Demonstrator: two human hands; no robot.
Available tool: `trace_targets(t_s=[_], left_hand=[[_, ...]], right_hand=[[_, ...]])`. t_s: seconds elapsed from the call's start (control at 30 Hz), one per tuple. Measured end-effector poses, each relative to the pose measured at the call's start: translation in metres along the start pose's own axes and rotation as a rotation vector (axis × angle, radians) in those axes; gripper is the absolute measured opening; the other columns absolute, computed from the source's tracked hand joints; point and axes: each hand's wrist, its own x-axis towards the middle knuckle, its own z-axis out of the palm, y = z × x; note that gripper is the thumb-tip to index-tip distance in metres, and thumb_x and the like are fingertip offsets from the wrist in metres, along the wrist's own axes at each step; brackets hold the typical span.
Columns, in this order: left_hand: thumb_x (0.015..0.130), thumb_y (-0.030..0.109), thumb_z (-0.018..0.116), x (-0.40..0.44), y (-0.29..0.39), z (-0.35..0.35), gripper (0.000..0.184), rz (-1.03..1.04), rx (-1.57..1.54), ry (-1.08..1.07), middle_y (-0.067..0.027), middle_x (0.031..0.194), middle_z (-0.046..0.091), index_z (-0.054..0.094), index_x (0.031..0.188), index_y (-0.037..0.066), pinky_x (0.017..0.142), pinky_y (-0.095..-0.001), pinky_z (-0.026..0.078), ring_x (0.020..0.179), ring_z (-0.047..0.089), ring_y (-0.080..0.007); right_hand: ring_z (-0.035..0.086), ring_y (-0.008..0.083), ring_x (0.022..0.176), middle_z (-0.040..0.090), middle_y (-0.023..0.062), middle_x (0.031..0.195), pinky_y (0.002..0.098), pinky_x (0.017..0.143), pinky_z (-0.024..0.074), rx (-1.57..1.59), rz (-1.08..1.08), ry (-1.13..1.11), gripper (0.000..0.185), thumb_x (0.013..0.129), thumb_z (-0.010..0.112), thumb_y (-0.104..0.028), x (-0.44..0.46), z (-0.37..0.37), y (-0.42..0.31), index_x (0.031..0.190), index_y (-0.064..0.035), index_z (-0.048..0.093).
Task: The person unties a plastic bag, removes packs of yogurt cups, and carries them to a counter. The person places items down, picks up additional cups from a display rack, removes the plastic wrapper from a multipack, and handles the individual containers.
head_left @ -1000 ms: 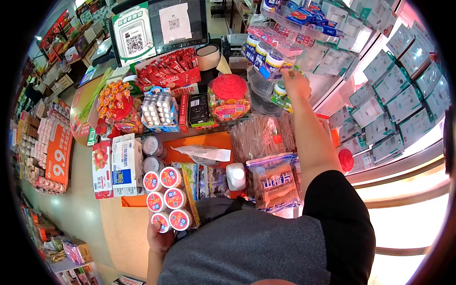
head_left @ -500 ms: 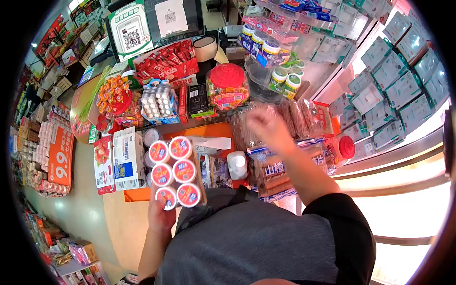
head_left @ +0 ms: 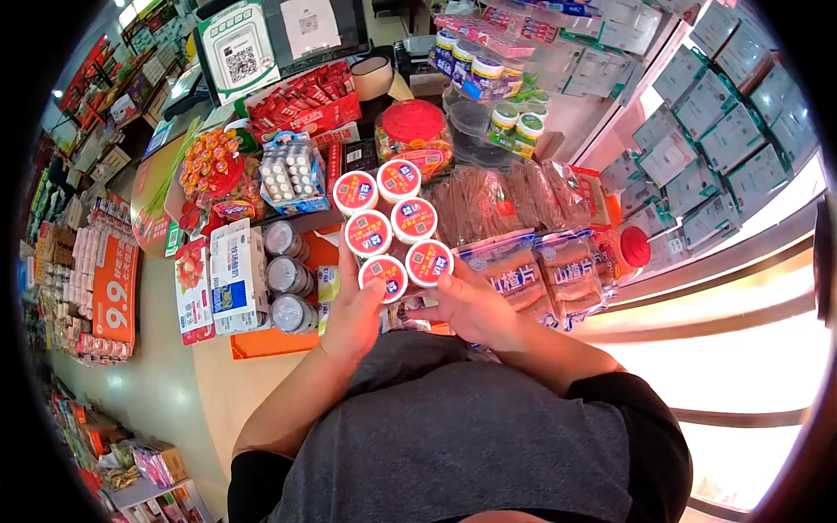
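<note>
Your right hand (head_left: 475,305) has moved from over the brown packets (head_left: 501,200) to the pack of six tubs (head_left: 401,225), now shifted from left of centre to mid-frame. Your left hand (head_left: 351,322) grasps its lower left edge; your right thumb and fingers close on its lower right corner. Step in hand, as judged: steadying the pack two-handed. Any further move calls for even support on both sides. All six lids are on; contents are hidden. At upper centre, the red box (head_left: 324,122) holds red sachets (head_left: 305,94); the red-lidded jar (head_left: 413,131) holds multicoloured pieces.
</note>
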Motion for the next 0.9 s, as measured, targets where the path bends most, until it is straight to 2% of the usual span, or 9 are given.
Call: trace_targets(t_s=[0.13,0.17,0.27,0.3,0.33,0.4,0.5,0.73,0.9], left_hand=[[0.094,0.035,0.069,-0.004,-0.008,-0.001,0.097,0.008,0.146,-0.014,-0.0119,0.158,0.032,0.003,0.161,0.012,0.115,-0.0473,0.038,0.144,0.038,-0.0280],[0.094,0.035,0.068,-0.002,-0.005,0.001,0.107,0.006,0.157,-0.086,-0.0131,0.160,0.024,-0.011,0.160,0.006,0.118,-0.0408,0.029,0.146,0.031,-0.0252],[0.094,0.037,0.067,-0.008,0.002,0.006,0.107,0.015,0.210,-0.191,-0.0141,0.160,0.023,-0.012,0.160,0.005,0.118,-0.0426,0.030,0.145,0.032,-0.0265],[0.092,0.038,0.068,-0.012,0.001,0.004,0.108,0.019,0.229,-0.156,-0.0148,0.158,0.026,-0.009,0.161,0.007,0.113,-0.0435,0.037,0.140,0.039,-0.0278],[0.093,0.037,0.067,-0.018,0.000,-0.005,0.105,-0.036,0.240,-0.135,-0.0150,0.157,0.028,-0.007,0.161,0.008,0.110,-0.0429,0.039,0.137,0.043,-0.0278],[0.094,0.035,0.066,-0.033,0.002,-0.032,0.099,-0.155,0.266,-0.084,-0.0155,0.155,0.031,-0.001,0.162,0.010,0.105,-0.0417,0.043,0.131,0.050,-0.0277],[0.097,0.032,0.061,-0.065,0.001,-0.061,0.085,-0.195,0.225,0.043,-0.0157,0.149,0.040,0.012,0.162,0.010,0.098,-0.0390,0.045,0.123,0.056,-0.0266],[0.099,0.031,0.058,-0.153,-0.001,-0.105,0.068,-0.270,0.147,0.373,-0.0111,0.136,0.055,0.030,0.157,0.011,0.095,-0.0378,0.048,0.115,0.060,-0.0239],[0.100,0.030,0.057,-0.184,-0.016,-0.116,0.059,-0.242,0.029,0.480,-0.0099,0.131,0.058,0.038,0.152,0.010,0.094,-0.0382,0.049,0.112,0.061,-0.0238]], right_hand=[[0.059,0.0238,0.121,0.060,0.0073,0.134,0.0457,0.096,0.0508,0.016,-0.043,0.091,0.058,0.096,0.066,-0.038,-0.007,0.003,-0.001,0.143,-0.0122,0.045],[0.060,0.0235,0.119,0.063,0.0076,0.130,0.0440,0.095,0.0511,0.046,-0.023,0.096,0.053,0.096,0.065,-0.038,-0.006,-0.001,-0.003,0.140,-0.0119,0.048],[0.064,0.0233,0.113,0.069,0.0088,0.121,0.0404,0.092,0.0519,0.096,-0.008,0.103,0.045,0.097,0.060,-0.038,0.007,-0.025,-0.017,0.132,-0.0113,0.057],[0.064,0.0236,0.111,0.070,0.0093,0.119,0.0402,0.092,0.0519,0.097,-0.024,0.106,0.043,0.096,0.060,-0.039,0.010,-0.033,-0.023,0.130,-0.0113,0.059],[0.065,0.0239,0.110,0.071,0.0098,0.117,0.0401,0.091,0.0519,0.101,-0.038,0.110,0.043,0.096,0.059,-0.040,0.013,-0.038,-0.028,0.128,-0.0113,0.061],[0.065,0.0240,0.108,0.069,0.0099,0.121,0.0405,0.089,0.0528,0.086,-0.062,0.158,0.046,0.095,0.059,-0.042,0.021,-0.044,-0.042,0.129,-0.0122,0.058],[0.065,0.0236,0.106,0.066,0.0091,0.124,0.0407,0.085,0.0546,0.157,-0.073,0.220,0.047,0.095,0.060,-0.043,0.037,-0.063,-0.068,0.131,-0.0144,0.055],[0.064,0.0256,0.110,0.062,0.0090,0.129,0.0433,0.082,0.0548,-0.019,-0.102,0.534,0.046,0.096,0.058,-0.044,0.072,-0.108,-0.101,0.134,-0.0170,0.054],[0.059,0.0276,0.113,0.061,0.0049,0.132,0.0446,0.081,0.0521,0.094,-0.087,0.561,0.050,0.091,0.065,-0.044,0.079,-0.130,-0.123,0.134,-0.0213,0.052]])
